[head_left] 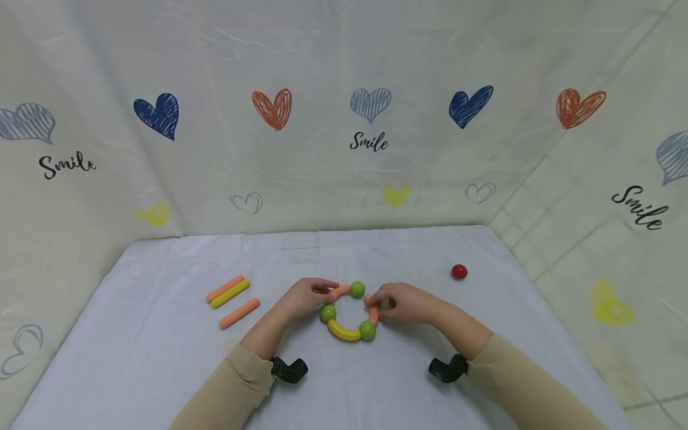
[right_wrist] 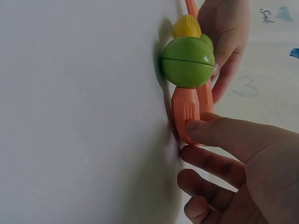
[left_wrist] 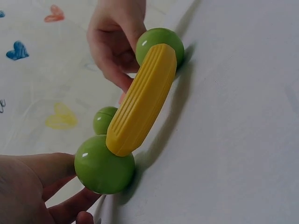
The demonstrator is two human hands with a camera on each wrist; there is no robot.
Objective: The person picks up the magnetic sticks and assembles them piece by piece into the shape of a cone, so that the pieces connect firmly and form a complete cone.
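Note:
A nearly complete ring of curved rods and green balls lies on the table. My left hand (head_left: 305,297) pinches the orange curved rod (head_left: 341,291) at its upper left, beside a green ball (left_wrist: 104,164). My right hand (head_left: 407,303) holds the other orange curved rod (right_wrist: 186,109) between thumb and forefinger, on the ring's right side. A yellow curved rod (left_wrist: 144,100) joins the left ball to the lower right green ball (head_left: 368,330). At the top, the third green ball (head_left: 357,289) meets the left orange rod, with a small gap to the right one.
To the left lie two straight orange rods, one farther off (head_left: 224,289) and one nearer (head_left: 239,313), with a straight yellow rod (head_left: 230,294) against the farther. A red ball (head_left: 459,272) sits at the back right. White cloth covers the table (head_left: 344,394); a heart-printed sheet (head_left: 322,173) hangs behind.

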